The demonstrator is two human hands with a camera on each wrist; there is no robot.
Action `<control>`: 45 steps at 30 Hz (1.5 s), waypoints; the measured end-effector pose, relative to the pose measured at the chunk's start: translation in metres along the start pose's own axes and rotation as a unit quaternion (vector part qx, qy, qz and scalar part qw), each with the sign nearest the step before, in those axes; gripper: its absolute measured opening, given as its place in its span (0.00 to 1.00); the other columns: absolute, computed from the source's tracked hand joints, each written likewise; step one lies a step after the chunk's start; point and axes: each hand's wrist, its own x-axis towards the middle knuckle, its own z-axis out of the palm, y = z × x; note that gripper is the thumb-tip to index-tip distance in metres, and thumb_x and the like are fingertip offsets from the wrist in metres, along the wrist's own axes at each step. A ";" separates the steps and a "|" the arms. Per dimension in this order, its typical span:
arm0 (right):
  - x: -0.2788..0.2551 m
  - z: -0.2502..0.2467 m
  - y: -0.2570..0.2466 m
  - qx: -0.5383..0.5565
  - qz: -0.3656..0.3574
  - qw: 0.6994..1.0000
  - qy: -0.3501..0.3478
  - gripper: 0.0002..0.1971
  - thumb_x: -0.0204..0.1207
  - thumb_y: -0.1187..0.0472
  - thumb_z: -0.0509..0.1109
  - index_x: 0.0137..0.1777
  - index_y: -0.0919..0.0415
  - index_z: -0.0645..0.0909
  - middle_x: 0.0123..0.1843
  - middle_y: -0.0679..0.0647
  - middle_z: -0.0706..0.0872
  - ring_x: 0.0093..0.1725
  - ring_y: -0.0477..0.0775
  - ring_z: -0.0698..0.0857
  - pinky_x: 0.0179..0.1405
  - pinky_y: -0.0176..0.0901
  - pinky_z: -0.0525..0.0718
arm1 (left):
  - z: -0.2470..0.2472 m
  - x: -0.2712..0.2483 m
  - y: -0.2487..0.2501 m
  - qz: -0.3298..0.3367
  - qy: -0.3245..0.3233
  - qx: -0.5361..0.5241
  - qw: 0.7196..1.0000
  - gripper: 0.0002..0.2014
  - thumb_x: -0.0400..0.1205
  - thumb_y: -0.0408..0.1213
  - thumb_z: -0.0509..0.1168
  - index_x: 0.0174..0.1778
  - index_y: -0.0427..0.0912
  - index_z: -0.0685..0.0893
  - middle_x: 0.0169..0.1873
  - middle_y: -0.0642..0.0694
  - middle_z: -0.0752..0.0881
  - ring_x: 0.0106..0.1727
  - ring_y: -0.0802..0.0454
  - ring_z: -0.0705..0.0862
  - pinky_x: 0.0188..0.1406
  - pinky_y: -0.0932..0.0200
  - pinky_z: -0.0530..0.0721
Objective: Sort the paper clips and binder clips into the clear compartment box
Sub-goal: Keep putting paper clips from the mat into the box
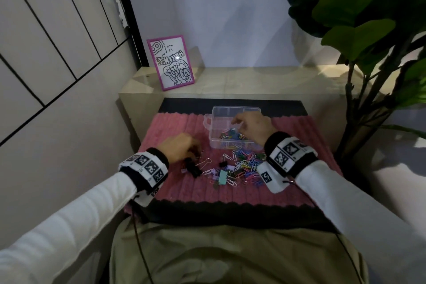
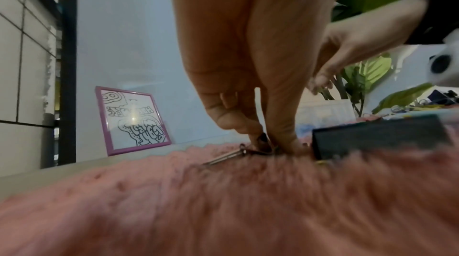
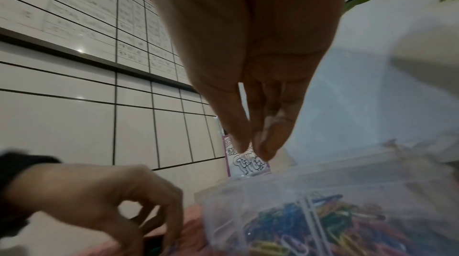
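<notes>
Lots of paper clips and a few binder clips still lie in a pile on the pink mat, so much is left. The left hand pinches a small binder clip on the mat. Farther off, the clear box already holds many colored clips. The right hand hangs over it, fingertips nearly together; I cannot tell if it holds a clip

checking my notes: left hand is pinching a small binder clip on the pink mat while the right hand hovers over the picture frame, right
Not quite. The right hand is over the clear compartment box, not the picture frame, which stands apart on the ledge behind; the head view shows this. The left hand does pinch a small binder clip on the pink mat.
</notes>
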 end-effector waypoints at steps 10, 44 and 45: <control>-0.044 0.019 -0.024 -0.019 -0.162 0.970 -0.180 0.06 0.75 0.64 0.69 0.51 0.62 0.84 0.48 0.54 0.89 0.42 0.45 0.82 0.46 0.38 0.80 | -0.007 0.004 -0.003 -0.026 0.013 -0.057 0.998 0.06 0.72 0.34 0.71 0.43 0.39 0.83 0.37 0.48 0.83 0.38 0.55 0.77 0.35 0.65 0.72; -0.027 0.036 -0.027 -0.018 -0.129 0.978 -0.166 0.06 0.71 0.69 0.71 0.48 0.65 0.84 0.47 0.59 0.89 0.43 0.48 0.82 0.44 0.36 0.73 | 0.030 -0.019 0.056 -0.032 0.066 0.018 0.997 0.10 0.77 0.37 0.64 0.53 0.46 0.83 0.54 0.46 0.86 0.58 0.43 0.84 0.55 0.46 0.82; -0.030 0.037 -0.026 -0.042 -0.131 0.970 -0.201 0.10 0.70 0.67 0.73 0.51 0.65 0.83 0.49 0.59 0.87 0.46 0.49 0.81 0.45 0.37 0.73 | 0.032 -0.017 0.057 -0.031 0.065 0.027 0.997 0.10 0.77 0.37 0.62 0.53 0.46 0.83 0.56 0.46 0.86 0.59 0.42 0.83 0.57 0.46 0.81</control>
